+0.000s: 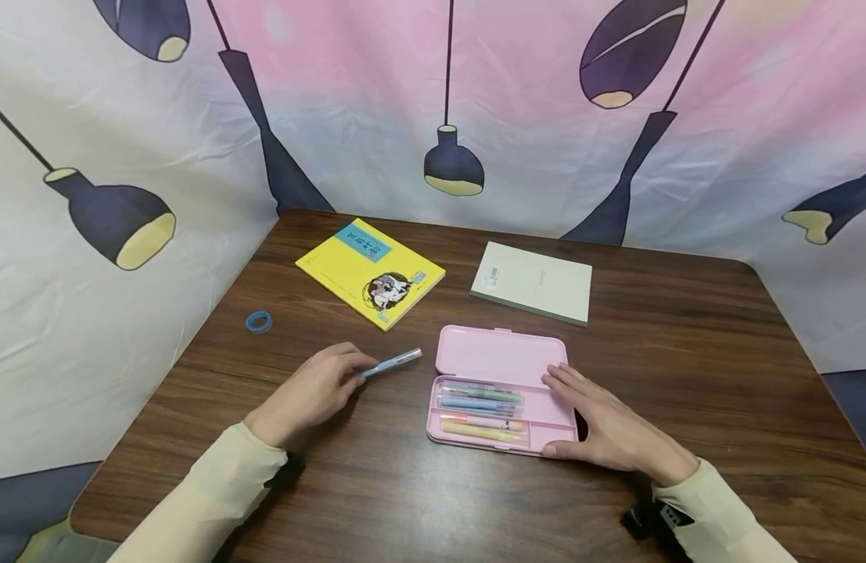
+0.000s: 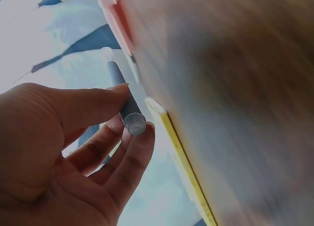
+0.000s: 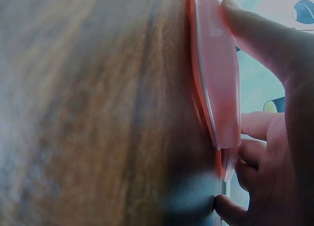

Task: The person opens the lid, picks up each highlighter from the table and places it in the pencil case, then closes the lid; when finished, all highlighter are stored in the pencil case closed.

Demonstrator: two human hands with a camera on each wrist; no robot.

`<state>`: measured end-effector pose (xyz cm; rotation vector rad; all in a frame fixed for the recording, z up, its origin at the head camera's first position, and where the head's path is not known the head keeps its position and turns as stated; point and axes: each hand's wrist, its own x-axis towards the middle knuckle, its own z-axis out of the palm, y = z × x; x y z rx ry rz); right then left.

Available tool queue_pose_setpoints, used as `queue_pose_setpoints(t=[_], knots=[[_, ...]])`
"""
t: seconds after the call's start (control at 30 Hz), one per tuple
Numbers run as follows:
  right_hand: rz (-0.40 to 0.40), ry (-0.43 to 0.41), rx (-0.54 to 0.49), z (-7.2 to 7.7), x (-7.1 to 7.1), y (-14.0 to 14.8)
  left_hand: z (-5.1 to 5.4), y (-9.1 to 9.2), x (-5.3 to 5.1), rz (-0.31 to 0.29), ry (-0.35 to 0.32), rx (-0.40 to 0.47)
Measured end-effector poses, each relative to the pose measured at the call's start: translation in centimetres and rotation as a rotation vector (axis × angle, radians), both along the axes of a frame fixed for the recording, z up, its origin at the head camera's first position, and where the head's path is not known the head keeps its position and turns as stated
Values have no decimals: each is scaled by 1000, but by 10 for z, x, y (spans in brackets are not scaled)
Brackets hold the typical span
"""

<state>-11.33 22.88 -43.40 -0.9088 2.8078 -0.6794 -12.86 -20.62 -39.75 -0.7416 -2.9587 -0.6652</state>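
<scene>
My left hand (image 1: pixel 318 391) holds a light blue pen (image 1: pixel 392 364) above the table, pinched between thumb and fingertips. In the left wrist view, the pen (image 2: pixel 125 96) has a clear end towards the camera. A pink pencil case (image 1: pixel 501 352) lies with its lid folded back, to the right of the pen. Inside its left part are blue-green pens (image 1: pixel 480 399) in clear sleeves and, in the front compartment, pink and yellow pens (image 1: pixel 483 428). My right hand (image 1: pixel 609 430) rests spread at the case's right end, thumb at the front corner and fingertips by the lid.
Behind the left hand lies a yellow book (image 1: pixel 344 274). A pale, thick notebook (image 1: pixel 534 283) sits behind the pencil case. Towards the left table edge is a blue roll of tape (image 1: pixel 259 322). A printed cloth (image 1: pixel 376 148) hangs behind the brown wooden table (image 1: pixel 418 508).
</scene>
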Motion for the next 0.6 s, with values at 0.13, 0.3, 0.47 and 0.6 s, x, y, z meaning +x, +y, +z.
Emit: queue_pose_setpoints(t=[0.13, 0.3, 0.47, 0.6], knots=[[0, 2, 2, 0, 0, 0, 4, 11, 1, -33, 25, 6], [-4, 0, 2, -1, 1, 0, 9, 28, 4, -64, 28, 21], [-3, -5, 7, -1, 1, -1, 8, 48, 3, -124, 37, 25], [-1, 0, 5, 0, 1, -1, 10, 64, 3, -172, 20, 8]])
